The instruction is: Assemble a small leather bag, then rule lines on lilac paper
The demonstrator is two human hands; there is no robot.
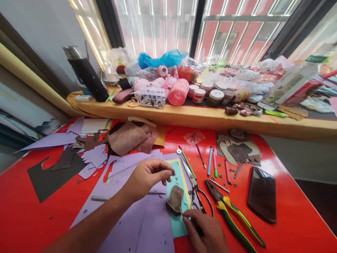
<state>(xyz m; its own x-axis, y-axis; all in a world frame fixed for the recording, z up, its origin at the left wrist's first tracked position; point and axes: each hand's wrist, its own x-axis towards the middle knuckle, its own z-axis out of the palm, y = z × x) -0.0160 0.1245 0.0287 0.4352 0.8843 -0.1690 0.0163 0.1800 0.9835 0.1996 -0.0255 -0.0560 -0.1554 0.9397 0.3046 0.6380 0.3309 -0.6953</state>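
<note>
The left hand [150,176] pinches a small dark ring [173,173] above the teal sheet [179,230], where a brown leather piece [175,199] lies by the nearly closed right hand [206,230], whose hold on it I cannot tell.

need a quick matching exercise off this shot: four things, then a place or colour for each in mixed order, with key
Things
1. pliers
2. phone
3. flask
4. small brown piece

Place or colour
A. on the window ledge
B. over the turquoise sheet, near the right hand
C. yellow and green handles
D. lying on the red table, close to its right edge

Pairs: 1-C, 2-D, 3-A, 4-B
</note>
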